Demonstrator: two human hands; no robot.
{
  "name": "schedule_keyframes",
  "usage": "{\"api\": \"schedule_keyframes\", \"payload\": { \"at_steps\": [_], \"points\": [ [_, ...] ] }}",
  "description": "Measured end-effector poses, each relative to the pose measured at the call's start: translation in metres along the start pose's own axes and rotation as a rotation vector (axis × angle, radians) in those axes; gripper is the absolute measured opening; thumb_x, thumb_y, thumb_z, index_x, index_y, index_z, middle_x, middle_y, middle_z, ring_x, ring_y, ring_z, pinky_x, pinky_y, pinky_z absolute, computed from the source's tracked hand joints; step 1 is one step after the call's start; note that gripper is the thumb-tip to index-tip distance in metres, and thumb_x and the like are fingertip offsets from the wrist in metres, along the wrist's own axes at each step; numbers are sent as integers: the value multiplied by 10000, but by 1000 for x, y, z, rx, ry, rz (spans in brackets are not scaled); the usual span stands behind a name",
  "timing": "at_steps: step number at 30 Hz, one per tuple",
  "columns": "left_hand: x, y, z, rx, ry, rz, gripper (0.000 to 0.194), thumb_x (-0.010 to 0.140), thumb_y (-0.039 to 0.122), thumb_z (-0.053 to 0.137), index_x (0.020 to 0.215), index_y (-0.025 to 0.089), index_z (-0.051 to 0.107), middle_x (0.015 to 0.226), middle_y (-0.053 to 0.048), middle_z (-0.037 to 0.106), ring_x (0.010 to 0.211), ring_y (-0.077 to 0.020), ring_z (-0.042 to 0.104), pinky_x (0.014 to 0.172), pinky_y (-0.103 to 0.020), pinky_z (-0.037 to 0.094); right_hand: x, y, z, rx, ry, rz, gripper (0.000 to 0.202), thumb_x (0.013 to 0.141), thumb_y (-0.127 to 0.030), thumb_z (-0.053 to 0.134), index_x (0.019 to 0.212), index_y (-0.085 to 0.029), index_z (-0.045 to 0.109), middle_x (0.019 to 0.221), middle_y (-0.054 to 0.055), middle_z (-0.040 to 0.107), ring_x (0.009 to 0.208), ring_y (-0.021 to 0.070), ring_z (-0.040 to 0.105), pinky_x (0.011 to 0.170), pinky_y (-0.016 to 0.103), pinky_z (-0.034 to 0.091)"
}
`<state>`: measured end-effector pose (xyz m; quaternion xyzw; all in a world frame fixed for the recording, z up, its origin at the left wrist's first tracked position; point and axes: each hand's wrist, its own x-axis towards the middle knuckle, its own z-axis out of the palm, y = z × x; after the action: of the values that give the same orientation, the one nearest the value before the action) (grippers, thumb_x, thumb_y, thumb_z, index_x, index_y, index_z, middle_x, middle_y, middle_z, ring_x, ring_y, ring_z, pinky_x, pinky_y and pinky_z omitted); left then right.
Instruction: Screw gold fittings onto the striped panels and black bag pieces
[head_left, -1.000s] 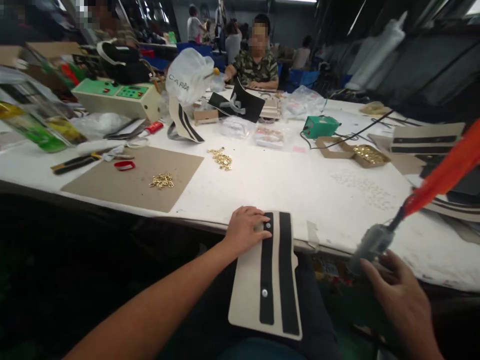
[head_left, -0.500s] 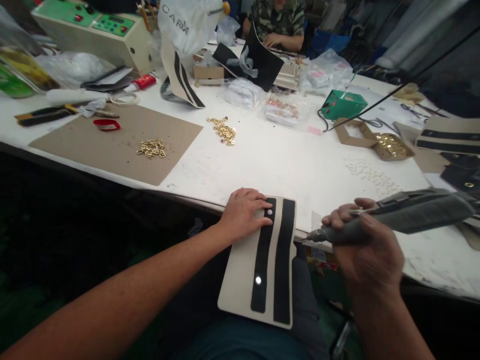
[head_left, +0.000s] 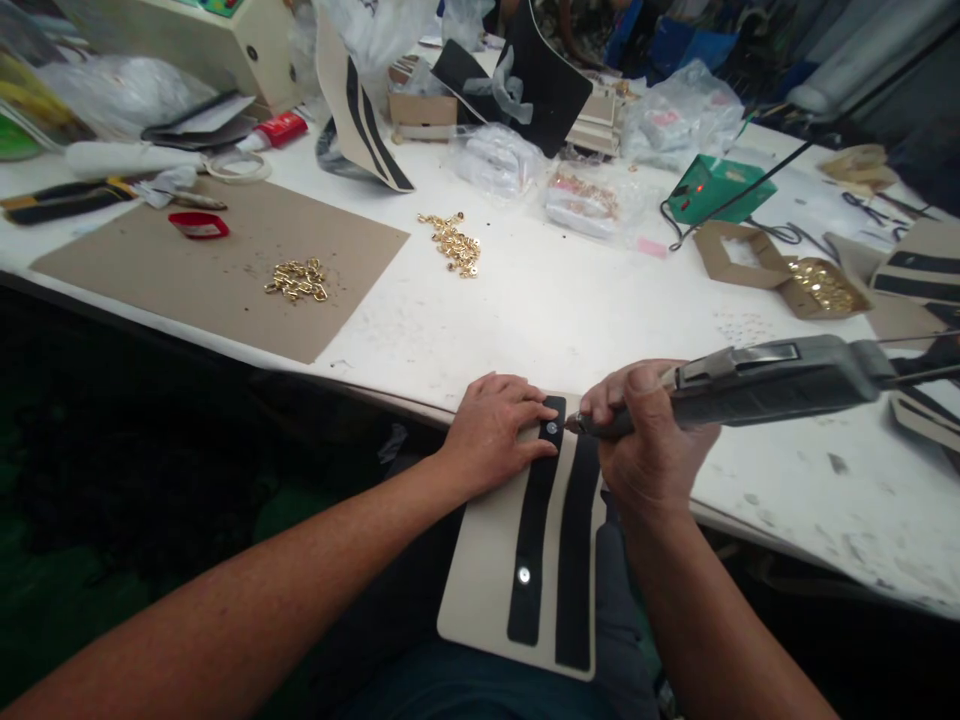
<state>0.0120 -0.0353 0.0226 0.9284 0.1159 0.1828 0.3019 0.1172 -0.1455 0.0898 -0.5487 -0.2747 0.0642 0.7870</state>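
A beige panel (head_left: 480, 590) with two black strips slopes from the table's edge down over my lap. My left hand (head_left: 495, 435) lies on its upper part, thumb and forefinger spread on either side of a round metal fastener (head_left: 552, 428) in the left strip. Lower on that strip sits a second shiny fastener (head_left: 523, 575). In my right hand (head_left: 652, 440) is a grey electric screwdriver (head_left: 772, 385), held nearly level with its tip pointing left. The tip is close beside the upper fastener; I cannot tell whether they touch.
Brown card (head_left: 225, 260) on the white table (head_left: 570, 310) carries a gold chain pile (head_left: 296, 280). Gold hardware (head_left: 454, 245) lies beside it. To the right are a green box (head_left: 716, 188) and a cardboard tray of gold pieces (head_left: 825, 288). Pliers (head_left: 67, 198) lie at left.
My right hand has brought the screwdriver left, over the panel, so its tip is now by the upper fastener. My left hand stays on the panel. The view has tipped down slightly.
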Motion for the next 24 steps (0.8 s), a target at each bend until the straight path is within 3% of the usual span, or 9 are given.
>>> {"api": "schedule_keyframes", "payload": {
  "at_steps": [16, 24],
  "points": [
    [-2, -3, 2, 1, -5, 11, 347, 826, 456, 858, 1140, 343, 761, 1315, 20, 733, 1324, -279, 568, 1160, -502, 348, -1, 7, 0, -87, -155, -11, 261, 897, -271, 772, 734, -227, 572, 598, -60, 559, 495, 133, 544, 518, 303, 506],
    [0, -2, 1, 5, -25, 10, 329, 820, 457, 865, 1106, 332, 762, 1286, 16, 734, 1310, -277, 573, 1154, -500, 350, 10, 12, -8, -107, -368, 11, 276, 898, -284, 772, 698, -223, 593, 638, -32, 593, 540, 140, 555, 515, 299, 476]
  ]
}}
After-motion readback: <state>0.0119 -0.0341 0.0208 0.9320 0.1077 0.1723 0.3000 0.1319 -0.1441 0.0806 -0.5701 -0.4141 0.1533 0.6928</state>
